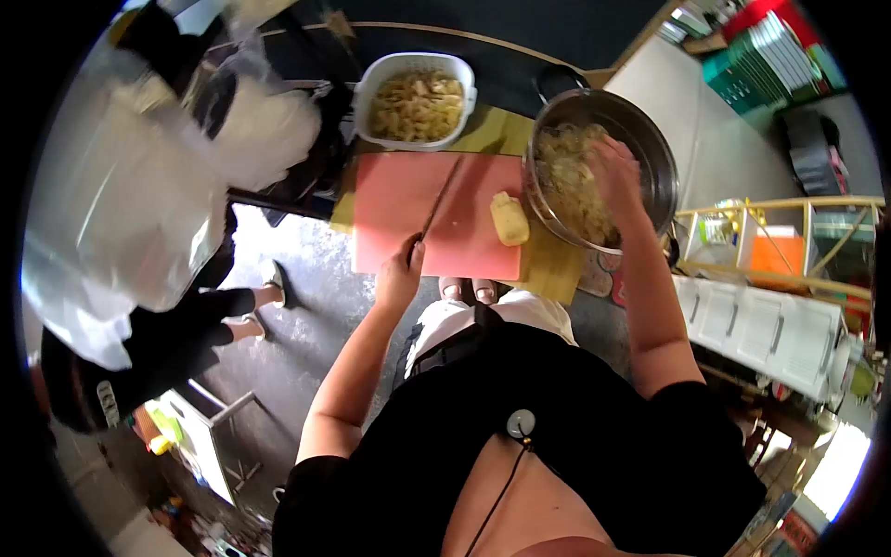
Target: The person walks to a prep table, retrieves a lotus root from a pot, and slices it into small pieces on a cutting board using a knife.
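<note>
My left hand [401, 271] is closed around the handle of a knife [440, 202], whose blade lies slanted over the pink cutting board [390, 195]. A pale yellow peeled chunk [510, 219], of a kind I cannot make out, rests near the board's right edge. Over to the right, my right hand [616, 172] reaches into a large metal pot [661, 176] with pale pieces in liquid [571, 176]. Its fingers are blurred, so whether they grip anything is unclear. Behind the board stands a white basin [362, 111] of chopped pale-yellow pieces [418, 104].
Under the board is a wooden surface [552, 269]. Plastic bags [139, 186] hang at the left, near a person in dark clothes [158, 343]. A rack [780, 246] and white drawers [756, 330] stand on the right. Below left is a white folding table [204, 446].
</note>
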